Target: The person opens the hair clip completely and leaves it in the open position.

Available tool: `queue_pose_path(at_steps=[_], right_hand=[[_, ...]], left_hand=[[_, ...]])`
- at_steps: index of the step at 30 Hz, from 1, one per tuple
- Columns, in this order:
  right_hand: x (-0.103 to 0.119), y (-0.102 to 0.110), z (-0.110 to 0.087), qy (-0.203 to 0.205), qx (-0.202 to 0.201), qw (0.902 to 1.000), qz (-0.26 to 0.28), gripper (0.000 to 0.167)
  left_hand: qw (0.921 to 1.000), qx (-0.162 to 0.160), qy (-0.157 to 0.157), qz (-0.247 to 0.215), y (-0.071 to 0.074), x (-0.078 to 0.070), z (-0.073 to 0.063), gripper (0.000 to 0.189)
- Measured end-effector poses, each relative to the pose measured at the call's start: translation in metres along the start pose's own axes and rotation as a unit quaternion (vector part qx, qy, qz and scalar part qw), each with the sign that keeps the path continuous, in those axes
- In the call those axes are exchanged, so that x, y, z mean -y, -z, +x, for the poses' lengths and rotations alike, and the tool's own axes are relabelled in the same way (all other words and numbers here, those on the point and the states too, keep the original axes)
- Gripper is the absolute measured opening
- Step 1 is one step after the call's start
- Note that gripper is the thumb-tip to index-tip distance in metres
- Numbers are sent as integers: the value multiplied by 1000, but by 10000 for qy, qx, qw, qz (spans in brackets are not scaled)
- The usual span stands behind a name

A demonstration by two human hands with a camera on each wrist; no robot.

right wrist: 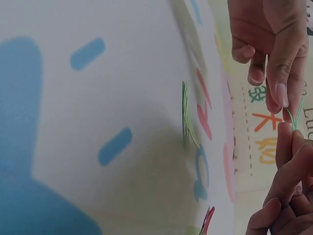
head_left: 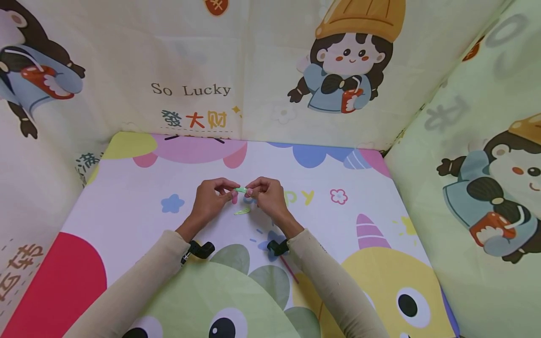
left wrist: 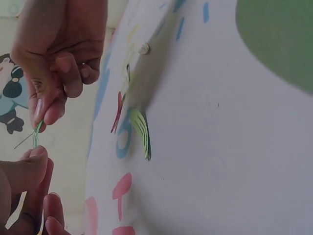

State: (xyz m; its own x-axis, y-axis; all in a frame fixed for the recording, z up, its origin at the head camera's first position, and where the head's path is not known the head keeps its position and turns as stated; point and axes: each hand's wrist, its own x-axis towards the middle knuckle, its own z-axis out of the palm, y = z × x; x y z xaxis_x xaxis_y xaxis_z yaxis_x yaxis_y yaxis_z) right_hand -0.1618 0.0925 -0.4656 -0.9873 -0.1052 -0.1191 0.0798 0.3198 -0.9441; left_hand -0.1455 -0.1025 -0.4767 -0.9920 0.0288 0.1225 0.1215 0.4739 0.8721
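My left hand (head_left: 209, 199) and right hand (head_left: 268, 197) meet above the table, thumbs and fingertips pinching opposite ends of a small, thin green strip (head_left: 241, 189). In the right wrist view the strip (right wrist: 294, 117) parts into two strands between the left hand (right wrist: 274, 54) and right hand (right wrist: 291, 196). A fine dark line (left wrist: 23, 140) sticks out beside it in the left wrist view. Just below the hands lies a leaf-shaped piece of green strips (head_left: 242, 211), seen edge-on as nested curves (left wrist: 141, 129). A slim red piece (left wrist: 118, 112) rests near it.
A small whitish piece (left wrist: 143, 48) sits past the red one. Near my right wrist runs a thin reddish stick-like line (head_left: 289, 270). The table (head_left: 139, 225) has a printed cartoon cover, and printed cloth walls (head_left: 270, 84) stand at its back and sides.
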Motion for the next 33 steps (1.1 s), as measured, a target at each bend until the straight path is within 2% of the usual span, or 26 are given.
queue_pose_path(at_steps=[7, 17, 33], right_hand=[[-2, 2, 1, 127, 133, 9998, 52, 9], [-5, 6, 1, 262, 245, 9991, -224, 8], [-7, 7, 2, 667, 240, 9943, -799, 16]], left_hand=[[9990, -125, -192, 394, -2, -2, 1, 15], [9966, -84, -161, 800, -3, -3, 2, 16], [9958, -37, -274, 870, -3, 0, 2, 17]])
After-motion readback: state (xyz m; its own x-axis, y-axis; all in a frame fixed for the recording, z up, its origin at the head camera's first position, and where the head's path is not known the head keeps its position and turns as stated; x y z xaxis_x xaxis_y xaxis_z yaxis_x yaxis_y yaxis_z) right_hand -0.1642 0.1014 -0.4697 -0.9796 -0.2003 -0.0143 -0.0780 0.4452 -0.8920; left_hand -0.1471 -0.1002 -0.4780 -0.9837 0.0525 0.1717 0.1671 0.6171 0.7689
